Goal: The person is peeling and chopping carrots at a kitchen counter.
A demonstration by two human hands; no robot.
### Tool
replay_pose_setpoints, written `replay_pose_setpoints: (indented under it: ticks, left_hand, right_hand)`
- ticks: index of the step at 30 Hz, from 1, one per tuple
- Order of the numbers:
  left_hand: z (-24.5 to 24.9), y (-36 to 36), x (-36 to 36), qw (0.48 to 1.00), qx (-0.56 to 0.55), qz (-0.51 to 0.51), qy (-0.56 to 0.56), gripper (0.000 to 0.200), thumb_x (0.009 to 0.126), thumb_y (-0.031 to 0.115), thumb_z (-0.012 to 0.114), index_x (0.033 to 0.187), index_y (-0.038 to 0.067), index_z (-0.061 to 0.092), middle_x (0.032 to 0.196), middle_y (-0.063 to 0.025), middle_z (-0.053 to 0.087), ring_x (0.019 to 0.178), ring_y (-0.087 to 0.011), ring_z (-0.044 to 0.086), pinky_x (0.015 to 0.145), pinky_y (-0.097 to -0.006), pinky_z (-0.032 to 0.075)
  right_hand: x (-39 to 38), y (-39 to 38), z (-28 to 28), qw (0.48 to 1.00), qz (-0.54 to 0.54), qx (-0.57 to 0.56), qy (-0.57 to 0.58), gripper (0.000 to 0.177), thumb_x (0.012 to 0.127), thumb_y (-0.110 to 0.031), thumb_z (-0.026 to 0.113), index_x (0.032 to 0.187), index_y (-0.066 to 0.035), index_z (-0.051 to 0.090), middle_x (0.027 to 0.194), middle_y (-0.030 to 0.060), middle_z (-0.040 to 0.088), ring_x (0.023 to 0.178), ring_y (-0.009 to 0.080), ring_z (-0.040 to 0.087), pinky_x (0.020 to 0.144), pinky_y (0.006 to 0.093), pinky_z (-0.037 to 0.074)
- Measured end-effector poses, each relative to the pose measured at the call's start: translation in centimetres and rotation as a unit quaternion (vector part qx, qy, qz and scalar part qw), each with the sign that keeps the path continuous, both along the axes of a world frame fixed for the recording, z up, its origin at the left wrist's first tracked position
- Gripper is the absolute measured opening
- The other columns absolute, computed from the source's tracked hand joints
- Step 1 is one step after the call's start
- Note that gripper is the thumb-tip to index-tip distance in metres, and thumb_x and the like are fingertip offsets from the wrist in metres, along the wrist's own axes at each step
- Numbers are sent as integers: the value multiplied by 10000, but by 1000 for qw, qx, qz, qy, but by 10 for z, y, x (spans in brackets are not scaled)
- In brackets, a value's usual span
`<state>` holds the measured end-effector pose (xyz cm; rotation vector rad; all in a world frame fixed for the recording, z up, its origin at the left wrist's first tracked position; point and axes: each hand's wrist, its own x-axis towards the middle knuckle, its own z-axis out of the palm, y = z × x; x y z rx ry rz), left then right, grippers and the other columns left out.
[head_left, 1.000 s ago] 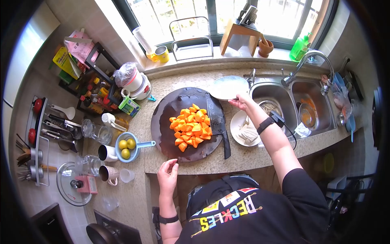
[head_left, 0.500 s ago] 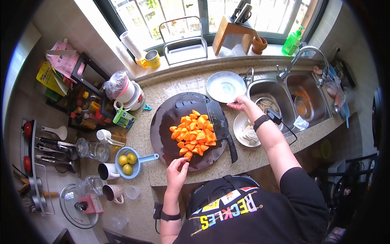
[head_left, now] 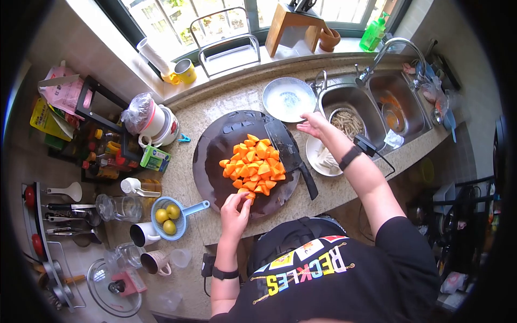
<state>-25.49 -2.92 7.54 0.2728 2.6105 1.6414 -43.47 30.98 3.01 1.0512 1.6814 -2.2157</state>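
Note:
Chunks of cut carrot [head_left: 253,164] lie heaped on a round dark cutting board [head_left: 210,185]. At the near edge of the heap, my left hand [head_left: 235,212] has its fingers closed on a carrot piece [head_left: 250,197]. A cleaver [head_left: 285,148] rests flat on the board's right side, its black handle sticking out past the rim. My right hand [head_left: 315,127] is open and holds nothing. It hovers palm-side showing, just below a white plate with a blue pattern [head_left: 290,114]. Partly behind my right forearm is a white bowl [head_left: 314,153] of pale pieces.
To the right is a double sink [head_left: 344,102] with a strainer of pale strips [head_left: 347,123] in one basin. A blue colander [head_left: 179,226] with yellow-green fruit stands left of the board, near mugs [head_left: 144,234] and jars. A knife block [head_left: 293,27] is on the windowsill.
My right hand has turned and its fingers have spread, still near the plate. My left hand has shifted slightly inward along the carrots. The whole view has tilted a little.

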Motion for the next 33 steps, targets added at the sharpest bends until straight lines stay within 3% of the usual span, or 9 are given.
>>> replay_pose_setpoints:
  ticks: [3,6,8,14,18,20,25,27,33]
  left_hand:
    - [5,2,-7,996,-79,-12,33,317,761,104,690,1059,22,618,992,-125,589,963,-278,574,853,-365,457]
    - [-1,11,-12,977,-151,-12,147,421,741,167,720,1118,33,591,1101,-141,549,1103,-324,491,953,-400,395]
    - [-8,12,-14,976,-169,-50,127,561,719,225,747,1209,49,536,1233,-171,467,1236,-374,366,1030,-443,319]
    - [-17,28,-19,957,-233,-102,139,807,691,296,779,1365,89,388,1445,-210,229,1375,-429,110,1100,-520,175]
    - [-25,37,-25,945,-273,-111,143,909,682,363,780,1414,101,310,1496,-212,107,1392,-424,8,1096,-569,99]
    - [-29,42,-29,943,-272,-120,149,938,673,381,782,1425,111,290,1508,-216,60,1393,-426,-17,1087,-588,77]
    - [-34,56,-30,921,-331,-131,158,943,662,429,772,1434,183,291,1513,-230,27,1393,-430,-62,1046,-652,-3]
    - [-40,58,-32,917,-342,-121,166,934,667,439,764,1435,194,292,1512,-231,26,1393,-427,-71,1042,-655,-11]
    - [-52,55,-34,916,-347,-73,188,891,696,478,730,1435,234,296,1509,-242,24,1388,-439,-75,1027,-674,-2]
  right_hand:
    - [61,-20,28,974,117,175,90,495,830,-113,590,1243,78,395,1153,216,502,1006,310,573,833,378,515]
    - [131,-39,37,815,296,455,202,549,799,-110,620,1269,64,397,1100,231,542,1002,326,561,909,391,445]
    - [167,-48,24,752,343,510,239,569,779,-104,641,1265,68,402,1106,270,517,1004,390,531,910,418,426]
    - [223,-86,13,661,306,650,219,618,729,-61,654,1248,127,375,1157,270,452,1099,394,448,966,432,377]
    - [223,-88,4,656,261,675,214,629,732,-74,655,1255,113,360,1188,268,440,1121,396,439,982,428,364]
    - [215,-85,-6,731,247,616,158,625,737,-85,654,1253,99,354,1197,257,436,1120,398,438,973,427,368]
    - [205,-76,-44,767,148,595,190,531,769,-144,647,1193,74,414,1059,239,492,991,386,496,877,431,421]
    - [201,-73,-36,858,188,467,105,358,784,-170,621,1045,31,479,949,228,524,903,385,522,807,435,435]
    - [227,-72,-36,889,99,422,148,245,773,-151,590,906,8,459,830,212,517,797,384,520,722,437,423]
